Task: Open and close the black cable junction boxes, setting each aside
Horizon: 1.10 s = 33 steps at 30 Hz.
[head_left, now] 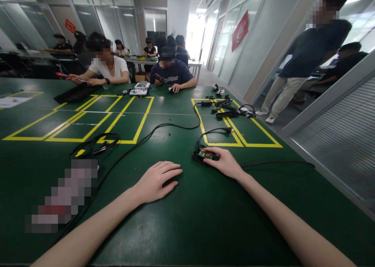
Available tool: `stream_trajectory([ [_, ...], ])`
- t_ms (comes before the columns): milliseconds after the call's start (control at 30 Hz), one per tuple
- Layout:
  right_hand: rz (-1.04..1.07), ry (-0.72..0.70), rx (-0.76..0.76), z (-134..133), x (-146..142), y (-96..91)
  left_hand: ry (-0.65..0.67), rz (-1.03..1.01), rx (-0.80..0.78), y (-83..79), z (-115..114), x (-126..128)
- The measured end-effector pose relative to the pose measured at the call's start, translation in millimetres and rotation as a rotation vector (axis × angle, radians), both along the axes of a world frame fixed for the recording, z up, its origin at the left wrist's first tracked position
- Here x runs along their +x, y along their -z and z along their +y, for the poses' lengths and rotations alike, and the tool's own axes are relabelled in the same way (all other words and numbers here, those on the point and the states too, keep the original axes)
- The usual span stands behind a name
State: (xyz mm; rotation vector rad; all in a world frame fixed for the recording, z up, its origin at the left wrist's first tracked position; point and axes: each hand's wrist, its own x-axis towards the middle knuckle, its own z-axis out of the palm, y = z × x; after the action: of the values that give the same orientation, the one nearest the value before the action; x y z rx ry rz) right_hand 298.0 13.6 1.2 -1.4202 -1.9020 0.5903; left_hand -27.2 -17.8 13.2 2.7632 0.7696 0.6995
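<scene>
My left hand (156, 180) lies flat on the green table (181, 228), fingers stretched out and holding nothing. My right hand (224, 162) rests further right with its fingers on a small black device (204, 154) that has a coloured circuit board on top. A black cable (212, 131) runs from the device toward the far side of the table.
Yellow tape rectangles (117, 114) mark the table. A coil of black cable (96, 145) lies at left, and a long cable (152, 132) crosses the middle. Tools and adapters (227, 107) lie far right. Two people sit opposite; another person stands at right.
</scene>
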Motion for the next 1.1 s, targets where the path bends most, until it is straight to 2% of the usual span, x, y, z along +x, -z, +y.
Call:
stream_trajectory([
  [133, 0.036, -0.479, -0.003, -36.1, -54.2, -8.0, 0.010, -0.071, 0.007, -3.5, -2.6, 1.2],
  [200, 0.046, -0.620, -0.003, -48.4, -68.3, -9.7, 0.056, -0.059, -0.040, -4.7, -4.5, 2.5],
  [233, 0.046, -0.647, 0.003, -52.0, -71.9, -9.6, 0.069, -0.045, -0.060, -4.9, -5.4, 3.2],
  [300, 0.049, -0.646, 0.023, -54.2, -73.7, -7.9, 0.057, -0.019, -0.077, -4.8, -6.7, 4.2],
  [500, 0.068, -0.477, 0.139, -47.5, -67.7, 4.3, -0.041, 0.025, -0.093, -1.1, -5.8, 2.9],
  [733, -0.041, -0.350, 0.254, -49.3, -71.9, 6.0, -0.038, 0.033, -0.092, 5.9, 1.4, 2.9],
  [933, -0.042, -0.492, 0.317, -47.2, -75.8, 2.2, -0.027, -0.025, -0.056, 3.7, 1.3, 4.6],
  [1100, -0.139, -0.523, 0.362, -50.9, -75.4, -0.2, -0.127, -0.039, -0.016, 1.1, -1.2, 3.6],
])
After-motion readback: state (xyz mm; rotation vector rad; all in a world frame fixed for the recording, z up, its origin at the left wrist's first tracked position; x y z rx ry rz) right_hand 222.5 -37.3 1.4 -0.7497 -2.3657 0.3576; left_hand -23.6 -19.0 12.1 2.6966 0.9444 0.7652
